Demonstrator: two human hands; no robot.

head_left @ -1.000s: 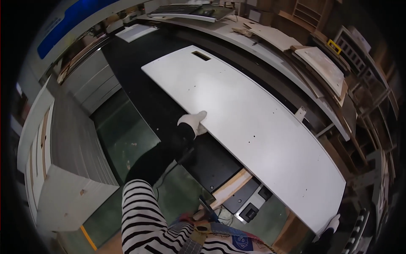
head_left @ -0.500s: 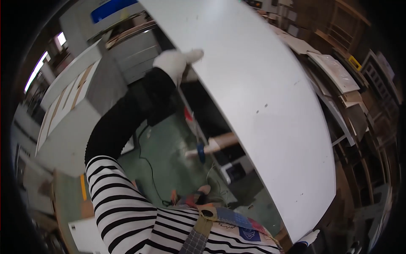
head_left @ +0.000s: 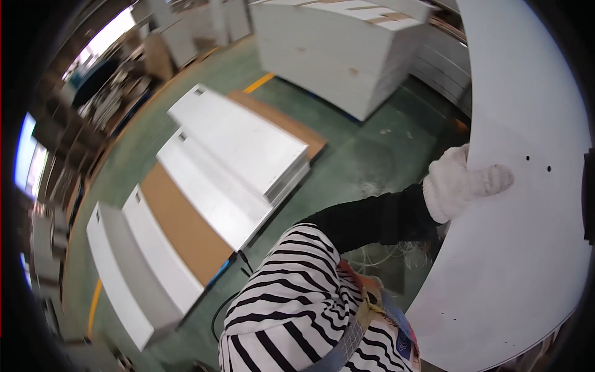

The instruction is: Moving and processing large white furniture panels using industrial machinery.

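1. Gripping the near edge of a large white flat board with small drilled holes [head_left: 527, 248], the left hand in a white knitted glove [head_left: 462, 183] has its thumb lying across the board's face and the other fingers hidden behind the edge, so it is closed on the panel
2. That board fills the right side of the head view, curving from the top edge down to the lower right, held up above the green painted floor [head_left: 372, 149]
3. A black sleeve [head_left: 372, 220] runs from the glove back to a black-and-white striped top [head_left: 291, 310] at the bottom centre
4. The right hand does not show anywhere in this view
5. Lying on the floor to the left is a stack of white rectangular panels [head_left: 242, 146] resting on a brown sheet [head_left: 186, 229], with more white panels [head_left: 130, 266] beside it
6. Standing at the top centre, well apart from the hand, is a tall pile of white boards [head_left: 334, 43]
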